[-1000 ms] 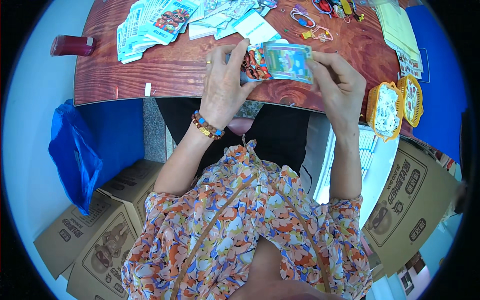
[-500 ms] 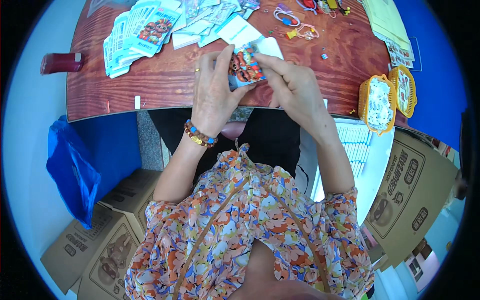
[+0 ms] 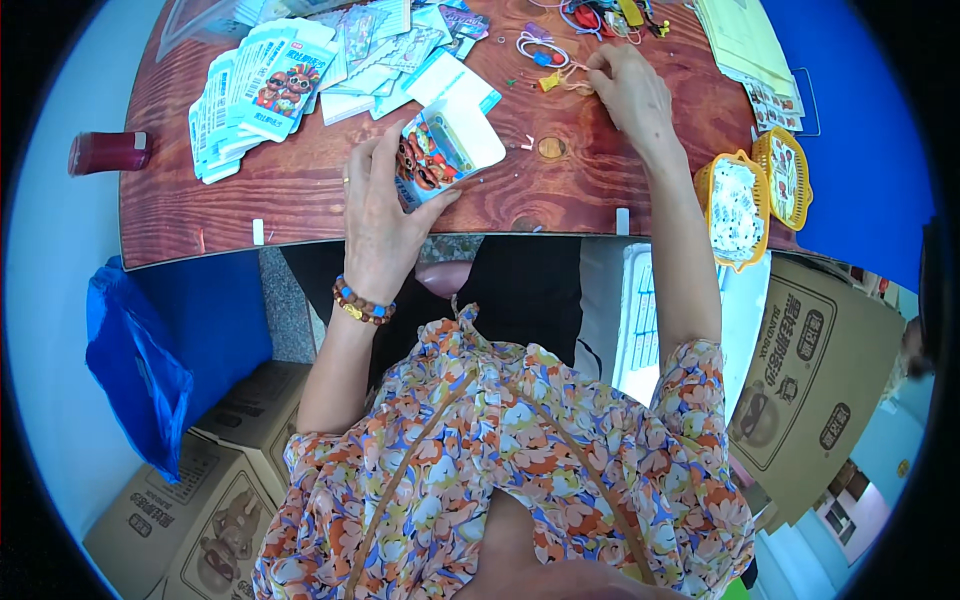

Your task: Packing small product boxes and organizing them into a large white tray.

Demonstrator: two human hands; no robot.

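My left hand (image 3: 383, 215) grips a small printed cardboard box (image 3: 428, 165) above the table's near edge. Its top is unfolded, with a white flap (image 3: 483, 143) sticking out, and cartoon figures cover the front. Farther right, the fingertips of my right hand (image 3: 632, 100) pinch a pink cord loop (image 3: 575, 84) lying on the table, with a yellow charm (image 3: 549, 82) at its left end. Just beyond lies a pale cord loop (image 3: 538, 48) with a blue bead. Behind the box rests a flat white-and-blue carton (image 3: 450, 82).
Flattened printed cartons (image 3: 265, 90) lie fanned at the left, beside patterned packets (image 3: 385, 45). Colourful trinkets (image 3: 610, 15) lie at the back. Two yellow baskets (image 3: 738, 208) (image 3: 786, 180) stand at the right edge. A dark red cylinder (image 3: 110, 153) juts past the left edge.
My right hand has left the box and reached away to the cord loops at the far right. The left hand has shifted left with the box, whose flap now stands open.
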